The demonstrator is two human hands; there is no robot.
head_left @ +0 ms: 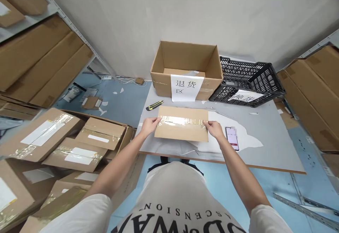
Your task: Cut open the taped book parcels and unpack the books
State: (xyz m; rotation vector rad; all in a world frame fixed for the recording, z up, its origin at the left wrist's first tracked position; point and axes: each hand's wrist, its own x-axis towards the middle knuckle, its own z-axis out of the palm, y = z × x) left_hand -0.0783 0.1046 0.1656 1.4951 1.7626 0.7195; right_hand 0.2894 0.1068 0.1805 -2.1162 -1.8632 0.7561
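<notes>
The flat cardboard parcel [181,123] lies on the grey table [267,144], near its front edge, with a strip of clear tape [182,121] running across its top from end to end. The left hand [149,125] grips the parcel's left end, fingers curled over the edge at the tape, and the right hand [214,128] holds the right end the same way, fingertips on the tape's end. Under and beside the parcel lies white paper [246,139], and on it, just right of the right hand, a phone [232,138] with its screen lit. A yellow-and-black box cutter [155,105] lies just behind the parcel's left corner. Further back stand an open cardboard box [186,68] with a white label [186,87] and, to its right, a black plastic crate [247,81]. Left of the table, taped parcels [76,144] are piled.
</notes>
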